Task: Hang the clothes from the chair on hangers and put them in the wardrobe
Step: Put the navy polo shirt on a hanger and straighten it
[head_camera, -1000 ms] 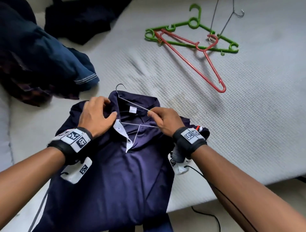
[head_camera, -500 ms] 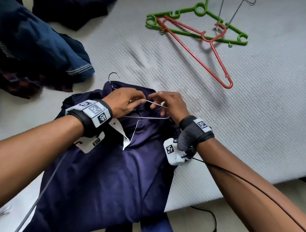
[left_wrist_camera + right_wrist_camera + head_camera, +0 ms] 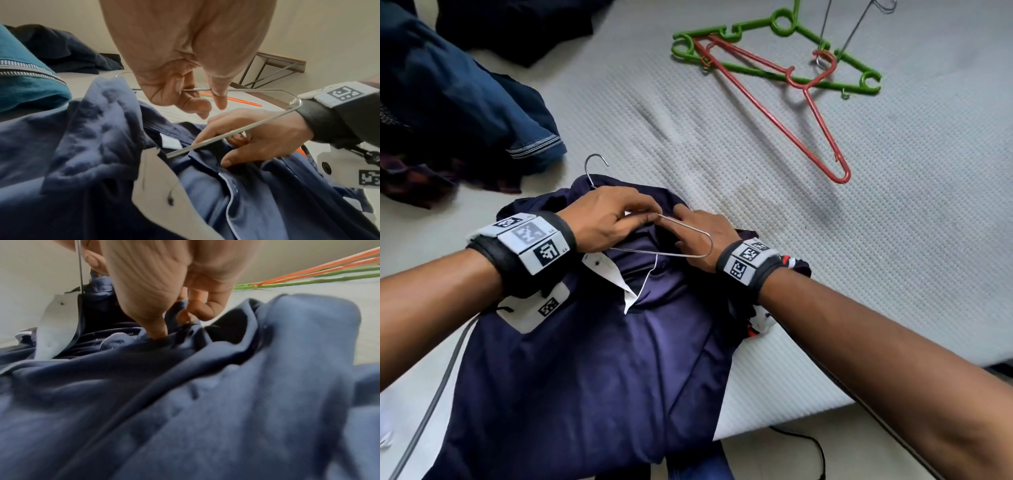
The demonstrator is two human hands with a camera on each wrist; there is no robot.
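Observation:
A navy polo shirt (image 3: 592, 359) with a white-lined collar lies face up on the bed. A thin wire hanger (image 3: 688, 255) sits at its neck opening, hook (image 3: 594, 164) poking out past the collar, its right end raised above the cloth. My left hand (image 3: 616, 219) pinches the hanger's upper wire (image 3: 205, 89) between thumb and fingers. My right hand (image 3: 702, 236) grips the collar on the right side, with thumb and fingers curled into the navy cloth (image 3: 180, 327), under the hanger's right loop (image 3: 296, 104).
A red hanger (image 3: 791, 102), a green hanger (image 3: 774, 72) and two wire hangers (image 3: 839, 37) lie at the far right of the white mattress (image 3: 893, 240). A heap of dark blue and plaid clothes (image 3: 455, 113) lies far left. The mattress edge and floor run along the near right.
My left hand moved from the left collar onto the hanger wire. My right hand let go of the wire and took the right collar. The hanger's right end came up out of the shirt.

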